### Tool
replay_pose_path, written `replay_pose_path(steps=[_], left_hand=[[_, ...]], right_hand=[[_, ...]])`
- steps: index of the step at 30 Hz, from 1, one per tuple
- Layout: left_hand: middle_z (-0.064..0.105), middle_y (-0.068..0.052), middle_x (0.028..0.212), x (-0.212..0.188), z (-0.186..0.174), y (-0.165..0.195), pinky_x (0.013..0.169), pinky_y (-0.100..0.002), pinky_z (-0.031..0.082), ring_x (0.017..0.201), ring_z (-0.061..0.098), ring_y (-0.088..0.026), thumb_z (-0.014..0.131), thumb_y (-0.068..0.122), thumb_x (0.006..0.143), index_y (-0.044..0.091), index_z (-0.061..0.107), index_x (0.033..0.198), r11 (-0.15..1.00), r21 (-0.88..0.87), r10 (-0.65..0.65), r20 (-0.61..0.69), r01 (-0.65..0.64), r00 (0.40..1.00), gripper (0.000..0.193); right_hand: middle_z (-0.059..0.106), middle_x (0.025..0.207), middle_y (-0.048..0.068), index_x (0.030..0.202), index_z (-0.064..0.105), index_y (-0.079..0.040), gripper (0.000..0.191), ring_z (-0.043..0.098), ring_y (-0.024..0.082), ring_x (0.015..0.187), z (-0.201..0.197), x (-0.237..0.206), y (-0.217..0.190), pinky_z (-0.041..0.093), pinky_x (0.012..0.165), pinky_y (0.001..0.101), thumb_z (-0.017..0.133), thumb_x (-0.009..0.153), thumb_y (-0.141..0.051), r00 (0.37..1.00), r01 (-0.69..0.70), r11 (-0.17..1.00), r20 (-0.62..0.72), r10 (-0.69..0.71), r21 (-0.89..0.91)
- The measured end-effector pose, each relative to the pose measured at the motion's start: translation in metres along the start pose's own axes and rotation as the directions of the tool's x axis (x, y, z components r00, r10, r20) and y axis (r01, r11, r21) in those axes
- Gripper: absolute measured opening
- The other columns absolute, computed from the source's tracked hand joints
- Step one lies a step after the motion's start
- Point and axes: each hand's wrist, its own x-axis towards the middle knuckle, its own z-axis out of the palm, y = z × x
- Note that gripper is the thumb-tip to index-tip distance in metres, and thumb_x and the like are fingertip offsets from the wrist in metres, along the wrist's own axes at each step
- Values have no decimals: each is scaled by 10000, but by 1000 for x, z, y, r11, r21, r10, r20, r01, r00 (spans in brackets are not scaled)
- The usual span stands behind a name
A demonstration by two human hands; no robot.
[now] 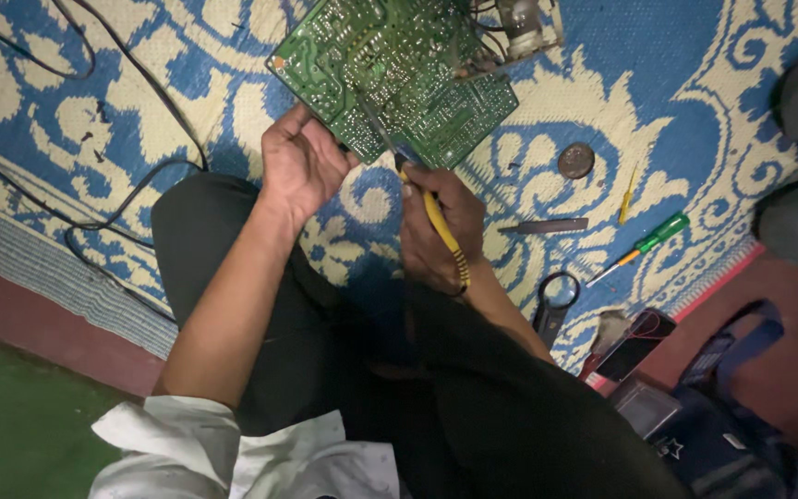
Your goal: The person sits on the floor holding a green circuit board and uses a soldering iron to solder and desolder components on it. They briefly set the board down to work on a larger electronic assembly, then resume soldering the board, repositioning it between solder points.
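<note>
Dim indoor shot, overall underexposed with a cool cast. Brightest zone is the upper middle, where the green circuit board (394,74) and the blue and cream mat (602,102) catch soft overhead light; no hard glare, only faint sheen on the solder side. Both hands read clearly, left hand (299,166) and right hand (436,231), edges slightly soft. Dark trousers (344,351) crush to near black, detail lost. Corners fall off: green floor (11,434) lower left murky, bag (731,434) lower right noisy and blurred. Mild wide-angle stretch at the edges
</note>
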Motion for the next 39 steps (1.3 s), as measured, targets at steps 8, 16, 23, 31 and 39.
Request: replay_pose_path(steps=[8, 16, 23, 31, 39], left_hand=[[518, -118, 1560, -1, 2, 1, 1231, -631, 334, 1453, 479, -328, 357, 312, 1040, 45, 453, 1508, 1000, 7, 24, 60, -24, 998, 548], [500, -102, 1570, -3, 4, 4, 1195, -612, 355, 1444, 480, -308, 372, 328, 1027, 70, 448, 1503, 1000, 11, -1, 1, 1, 1000, 546], [472, -98, 1595, -1, -1, 3, 1172, -582, 303, 1437, 455, -307, 375, 364, 1014, 86, 425, 1525, 999, 26, -24, -10, 24, 1000, 584], [469, -77, 1588, -2, 5, 4, 1162, -592, 296, 1443, 438, -280, 377, 360, 991, 113, 425, 1512, 999, 42, -19, -71, 22, 997, 579], [547, -99, 1516, -4, 3, 3, 1126, -567, 422, 1389, 515, -307, 387, 319, 1034, 82, 488, 1459, 1000, 9, 24, 12, -24, 1000, 497]], right_hand=[[703, 923, 64, 1122, 674, -38, 118, 660, 92, 745, 0, 2, 0, 530, 644, 252, 678, 1003, -32, 999, 34, 995, -3, -35, -97], [689, 902, 64, 1134, 679, -33, 119, 659, 99, 734, 1, 1, -8, 519, 645, 247, 668, 1018, -54, 1000, 4, 990, 10, -3, -143], [674, 863, 54, 1156, 642, -32, 120, 619, 75, 648, 7, -2, -5, 507, 538, 248, 614, 1042, -60, 994, -62, 998, -88, 64, 23], [676, 847, 48, 1129, 648, -49, 88, 609, 73, 641, 6, 0, 0, 489, 537, 245, 622, 1046, -57, 997, 79, 987, -10, -82, -142], [700, 916, 81, 1129, 642, -37, 94, 642, 102, 689, 4, 0, -8, 512, 597, 266, 626, 1040, -60, 996, 82, 987, -6, -83, -141]])
